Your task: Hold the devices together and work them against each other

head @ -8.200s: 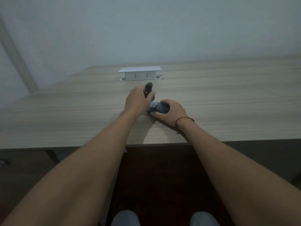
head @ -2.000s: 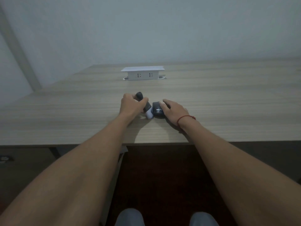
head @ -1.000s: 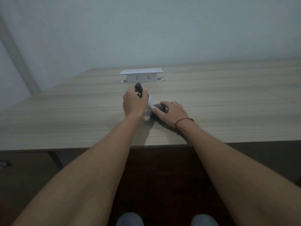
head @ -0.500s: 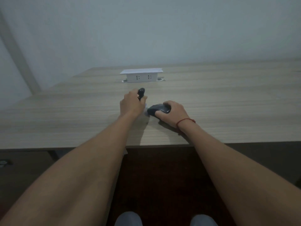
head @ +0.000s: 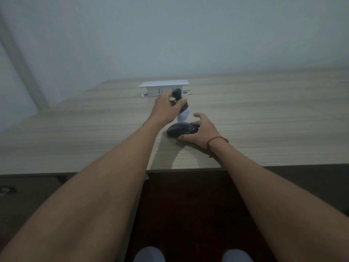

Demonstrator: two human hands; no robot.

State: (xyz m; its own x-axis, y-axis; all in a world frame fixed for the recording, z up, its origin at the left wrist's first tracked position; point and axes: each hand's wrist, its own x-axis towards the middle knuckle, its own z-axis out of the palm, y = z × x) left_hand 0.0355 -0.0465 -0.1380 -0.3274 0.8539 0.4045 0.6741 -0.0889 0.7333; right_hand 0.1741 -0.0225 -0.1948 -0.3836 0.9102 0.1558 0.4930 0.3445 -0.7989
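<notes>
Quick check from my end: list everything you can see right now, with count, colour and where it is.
tool: 1, black with a white lower end, held off the table in the left hand, tilted
mouse: 1, black, on the table near its front edge, under the right hand
socket box: 1, white, on the table behind the hands
table: 1, light wood grain, across the middle of the view
wall: 1, pale grey, behind the table
bracelet: 1, red string, on the right wrist
left hand: 1, grips the tool
right hand: 1, holds the mouse, thumb at its near side, fingers spread
knees: 2, pale cloth, bottom edge
</notes>
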